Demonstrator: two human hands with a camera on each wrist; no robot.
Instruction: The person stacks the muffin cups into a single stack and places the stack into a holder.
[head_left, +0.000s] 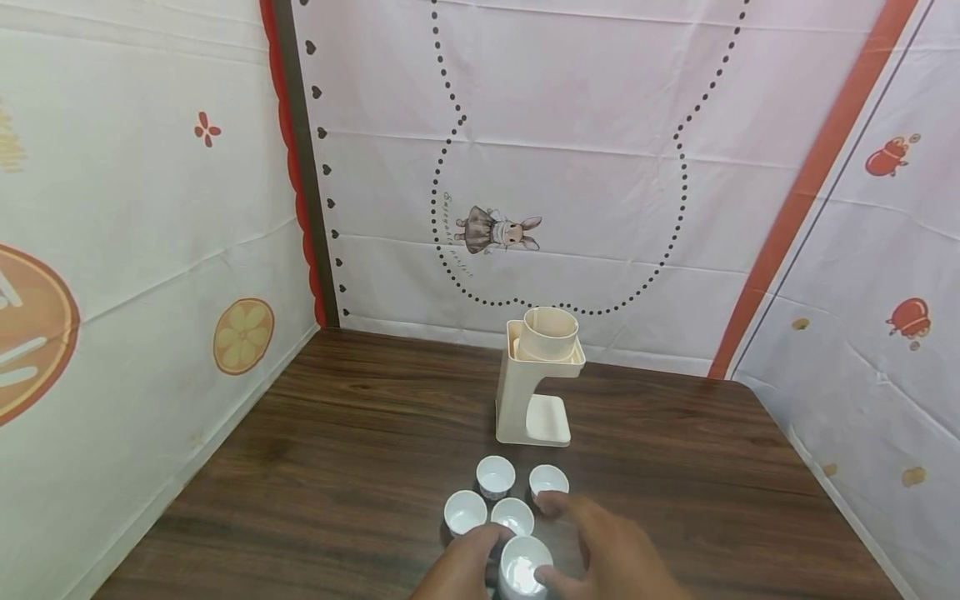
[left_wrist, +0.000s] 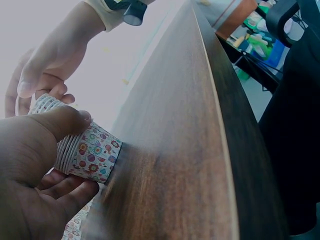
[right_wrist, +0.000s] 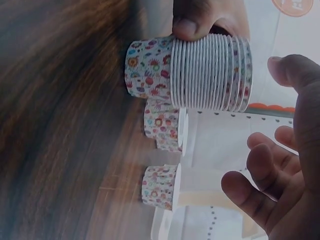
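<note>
A tall nested stack of small paper cups (head_left: pixel 523 568), white inside and printed with colourful flowers outside, stands at the table's near edge. My left hand (head_left: pixel 463 568) grips it, with the thumb and fingers curled round its side in the left wrist view. The right hand (right_wrist: pixel 285 170) hovers by the stack's rim end, its fingers apart and loosely bent, holding nothing. Beyond the stack sit several separate cups of the same kind: a back left cup (head_left: pixel 496 477), a back right cup (head_left: pixel 550 478) close to my right fingertips, a left cup (head_left: pixel 465 512) and a middle cup (head_left: pixel 513 515).
Behind the cups a cream plastic stand (head_left: pixel 517 400) holds an upright open cylinder (head_left: pixel 550 335) above its base. Printed cloth walls (head_left: pixel 585 192) enclose the dark wooden table (head_left: pixel 360 433) at the back and sides. A black chair (left_wrist: pixel 300 125) stands past the table's edge.
</note>
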